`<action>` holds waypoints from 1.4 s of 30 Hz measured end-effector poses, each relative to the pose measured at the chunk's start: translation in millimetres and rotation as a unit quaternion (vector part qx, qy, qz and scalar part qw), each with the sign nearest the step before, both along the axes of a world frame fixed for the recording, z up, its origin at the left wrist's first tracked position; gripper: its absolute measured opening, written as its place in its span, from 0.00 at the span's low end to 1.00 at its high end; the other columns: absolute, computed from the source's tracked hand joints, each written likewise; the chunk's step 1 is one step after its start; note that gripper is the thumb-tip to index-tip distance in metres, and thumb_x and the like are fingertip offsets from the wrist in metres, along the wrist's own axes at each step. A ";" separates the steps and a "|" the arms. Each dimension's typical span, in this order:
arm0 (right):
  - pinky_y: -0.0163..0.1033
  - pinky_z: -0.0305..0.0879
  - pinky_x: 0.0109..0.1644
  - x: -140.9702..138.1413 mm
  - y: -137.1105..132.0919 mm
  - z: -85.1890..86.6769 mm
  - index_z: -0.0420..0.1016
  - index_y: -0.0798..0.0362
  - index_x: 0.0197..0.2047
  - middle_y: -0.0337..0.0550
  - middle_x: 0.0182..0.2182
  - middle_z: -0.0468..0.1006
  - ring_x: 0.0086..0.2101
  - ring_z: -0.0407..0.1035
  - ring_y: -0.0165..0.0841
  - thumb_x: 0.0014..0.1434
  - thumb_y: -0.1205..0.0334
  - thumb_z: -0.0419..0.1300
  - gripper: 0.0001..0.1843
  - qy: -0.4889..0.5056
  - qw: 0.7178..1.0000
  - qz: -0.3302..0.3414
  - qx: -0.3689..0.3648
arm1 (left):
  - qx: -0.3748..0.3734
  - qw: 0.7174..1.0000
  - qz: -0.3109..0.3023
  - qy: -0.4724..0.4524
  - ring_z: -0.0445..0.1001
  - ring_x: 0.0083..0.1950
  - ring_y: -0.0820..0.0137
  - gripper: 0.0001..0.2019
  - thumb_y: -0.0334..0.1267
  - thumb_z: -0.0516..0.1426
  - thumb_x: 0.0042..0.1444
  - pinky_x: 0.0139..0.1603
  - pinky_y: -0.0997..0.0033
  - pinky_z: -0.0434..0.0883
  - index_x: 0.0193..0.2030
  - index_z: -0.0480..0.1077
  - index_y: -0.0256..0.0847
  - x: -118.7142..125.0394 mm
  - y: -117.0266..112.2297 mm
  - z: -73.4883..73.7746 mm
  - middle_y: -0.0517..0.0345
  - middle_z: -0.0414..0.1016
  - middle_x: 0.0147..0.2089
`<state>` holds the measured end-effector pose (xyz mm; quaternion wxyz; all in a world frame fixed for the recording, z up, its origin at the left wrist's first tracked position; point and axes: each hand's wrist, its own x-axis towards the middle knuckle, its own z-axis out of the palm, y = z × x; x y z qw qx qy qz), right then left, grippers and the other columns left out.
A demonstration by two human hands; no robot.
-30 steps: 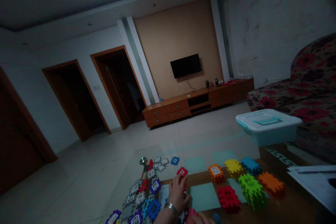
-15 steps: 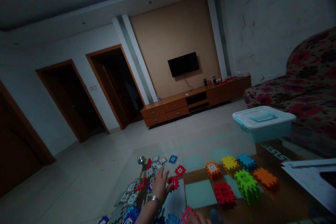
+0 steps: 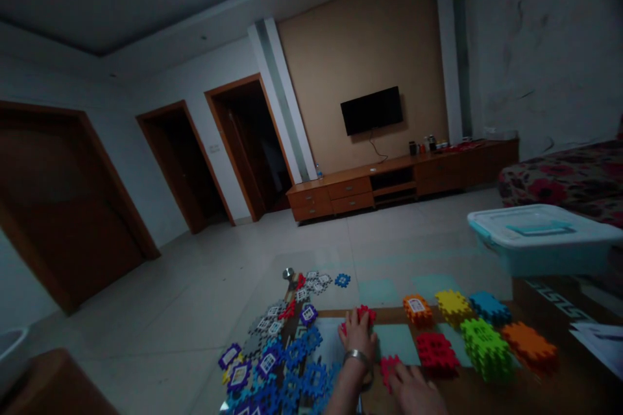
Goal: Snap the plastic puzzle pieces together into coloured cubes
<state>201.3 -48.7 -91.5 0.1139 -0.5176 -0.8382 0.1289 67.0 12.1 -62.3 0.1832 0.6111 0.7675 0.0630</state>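
Note:
My left hand (image 3: 357,337), with a metal bracelet on its wrist, grips a red interlocking waffle block piece (image 3: 363,314) by the fingertips, at the near edge of a brown board. My right hand (image 3: 413,392) lies low at the bottom of the view, fingers apart, next to a pink waffle piece (image 3: 389,369). Right of my hands stand stacks of waffle pieces: orange with a white label (image 3: 417,310), yellow (image 3: 452,305), blue (image 3: 489,308), red (image 3: 437,351), green (image 3: 484,349) and orange (image 3: 529,345). A loose heap of blue, purple, grey and red pieces (image 3: 287,343) lies to the left.
Pale teal squares (image 3: 396,343) lie on the low table under my hands. A lidded plastic storage box (image 3: 542,237) stands at the right, beside papers (image 3: 601,343) and a floral sofa (image 3: 559,185). Beyond the tiled floor stand a wooden TV cabinet (image 3: 374,188) and doorways.
The view has swung, so the room shifts right. My left hand has moved right and away from me, with a red piece at its fingertips. My right hand has come further into view.

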 end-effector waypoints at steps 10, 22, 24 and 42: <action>0.48 0.66 0.51 29.0 -35.9 27.3 0.75 0.44 0.50 0.46 0.55 0.72 0.53 0.66 0.47 0.40 0.80 0.56 0.35 -0.044 0.998 0.007 -0.049 | 0.029 0.999 0.007 0.015 0.39 0.73 0.54 0.34 0.37 0.53 0.52 0.68 0.39 0.43 0.67 0.53 0.49 18.6 -106.0 1.9 0.53 0.39 0.74; 0.48 0.65 0.52 31.0 -75.6 85.0 0.74 0.52 0.52 0.54 0.54 0.71 0.55 0.63 0.49 0.47 0.75 0.61 0.28 -0.064 0.996 -0.041 -0.052 | 0.114 0.964 0.121 0.207 0.54 0.70 0.54 0.22 0.35 0.44 0.62 0.64 0.40 0.55 0.61 0.64 0.51 -28.3 -130.0 -0.9 0.53 0.57 0.69; 0.47 0.65 0.51 39.0 -77.3 87.4 0.75 0.52 0.51 0.56 0.54 0.70 0.55 0.63 0.51 0.43 0.73 0.65 0.29 -0.069 0.993 -0.056 -0.083 | 0.132 0.960 0.133 0.209 0.54 0.70 0.55 0.22 0.33 0.44 0.62 0.64 0.42 0.56 0.60 0.65 0.47 -23.4 -120.0 4.0 0.50 0.57 0.69; 0.46 0.60 0.53 32.4 -61.5 58.1 0.73 0.53 0.51 0.52 0.51 0.71 0.52 0.64 0.49 0.40 0.74 0.63 0.31 -0.020 0.997 -0.002 -0.080 | 0.105 0.991 -0.081 -0.035 0.66 0.55 0.63 0.25 0.33 0.57 0.47 0.56 0.69 0.62 0.55 0.67 0.44 -16.6 -154.9 27.3 0.54 0.71 0.53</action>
